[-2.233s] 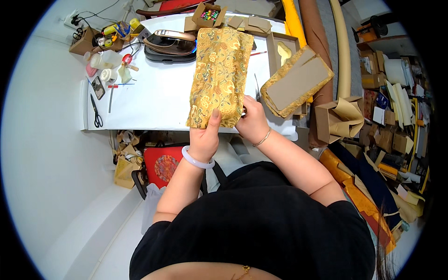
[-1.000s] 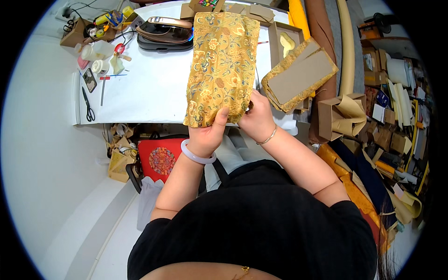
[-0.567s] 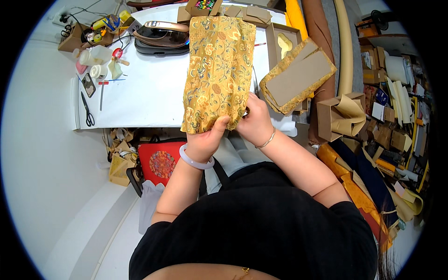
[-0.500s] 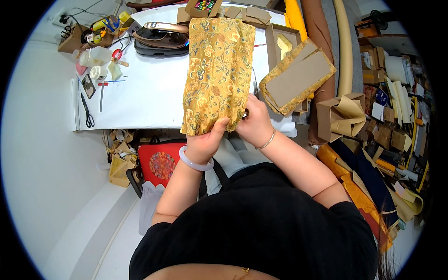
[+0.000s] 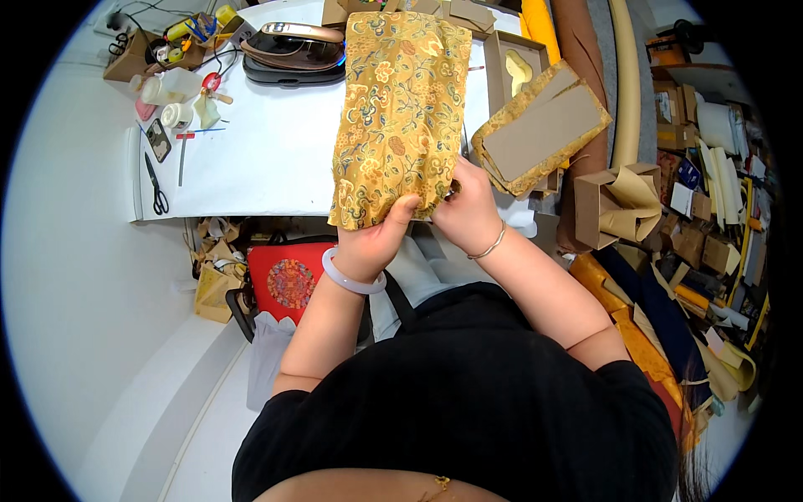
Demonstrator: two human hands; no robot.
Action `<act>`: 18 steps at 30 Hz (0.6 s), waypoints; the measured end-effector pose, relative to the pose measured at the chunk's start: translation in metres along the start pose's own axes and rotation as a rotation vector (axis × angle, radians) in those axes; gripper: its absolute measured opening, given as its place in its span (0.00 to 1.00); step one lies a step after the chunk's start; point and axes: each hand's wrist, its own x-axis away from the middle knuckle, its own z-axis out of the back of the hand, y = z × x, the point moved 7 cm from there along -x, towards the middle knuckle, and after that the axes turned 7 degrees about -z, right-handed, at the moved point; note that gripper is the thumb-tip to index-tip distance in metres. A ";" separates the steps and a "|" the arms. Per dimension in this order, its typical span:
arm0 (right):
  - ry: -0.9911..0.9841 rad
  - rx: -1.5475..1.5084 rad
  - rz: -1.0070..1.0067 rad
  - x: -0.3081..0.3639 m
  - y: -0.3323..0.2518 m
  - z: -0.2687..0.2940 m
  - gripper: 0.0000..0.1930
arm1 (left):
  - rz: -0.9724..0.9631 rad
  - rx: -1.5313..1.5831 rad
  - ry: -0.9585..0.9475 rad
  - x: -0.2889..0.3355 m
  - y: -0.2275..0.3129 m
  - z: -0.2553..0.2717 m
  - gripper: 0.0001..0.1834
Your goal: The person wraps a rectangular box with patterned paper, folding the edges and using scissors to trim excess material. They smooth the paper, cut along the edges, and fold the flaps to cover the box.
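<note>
A long piece of gold brocade cloth (image 5: 400, 117) with a flower pattern lies lengthwise over the white table (image 5: 251, 159), its near end past the table's front edge. My left hand (image 5: 378, 238), with a pale bangle on the wrist, grips that near end with the thumb on top. My right hand (image 5: 465, 209), wearing a thin bracelet, pinches the same end at its right corner, close beside the left hand. What the right fingers press against under the cloth is hidden.
On the table: black scissors (image 5: 155, 184) at the left edge, a flat iron (image 5: 293, 52) at the back, small bottles and clutter at the far left corner. A cloth-edged cardboard panel (image 5: 542, 127) and open boxes lie right. A red bag (image 5: 288, 280) stands under the table.
The cloth's near end has been drawn slightly toward me and my hands have closed together on it. The view has tilted a little; the table items stay put.
</note>
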 end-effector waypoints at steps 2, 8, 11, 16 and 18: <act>-0.008 0.003 -0.014 0.000 0.001 0.000 0.17 | 0.006 -0.007 0.002 0.001 -0.001 0.000 0.22; -0.017 0.000 -0.062 0.005 0.010 0.000 0.17 | -0.006 -0.029 -0.008 0.001 -0.001 0.000 0.22; -0.054 -0.060 -0.127 0.004 0.012 0.000 0.17 | 0.008 -0.004 0.015 0.003 -0.003 -0.001 0.22; -0.155 -0.279 -0.319 0.004 0.020 0.002 0.19 | 0.042 0.083 0.069 0.004 -0.008 -0.005 0.22; -0.250 -0.332 -0.395 0.004 0.029 0.002 0.26 | 0.053 0.065 0.077 0.003 -0.010 -0.005 0.22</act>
